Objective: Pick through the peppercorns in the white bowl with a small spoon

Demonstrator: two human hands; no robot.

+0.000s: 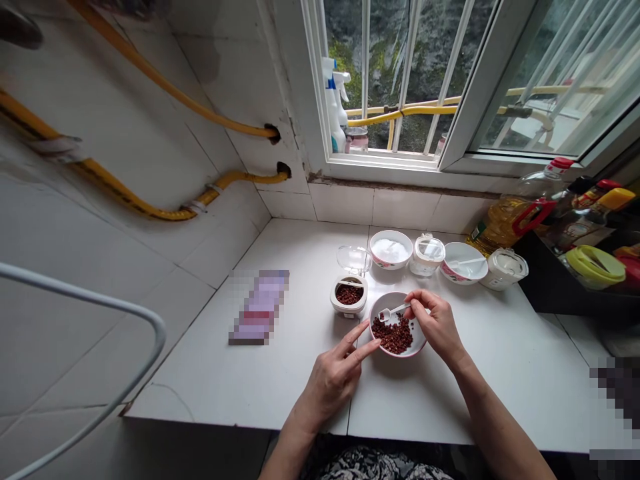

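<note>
Hoses, yellow (173,215), run along the tiled wall at far left. A blurred purple item (260,307) lies on the white bench (300,250). Next, the left hand (336,373) has two fingers spread, their tips at the left rim of the near bowl (416,348). Just beside that bowl, an open jar (349,307) holds dark red peppercorns. More peppercorns (397,339) lie in the near bowl, where the right hand (437,327) pinches a small white spoon (399,309) over them. Along the far side stand a bowl of white granules (390,251), a lidded jar (427,265), a bowl with a spoon (469,262), another jar (507,272) and an oil bottle (503,217).
</note>
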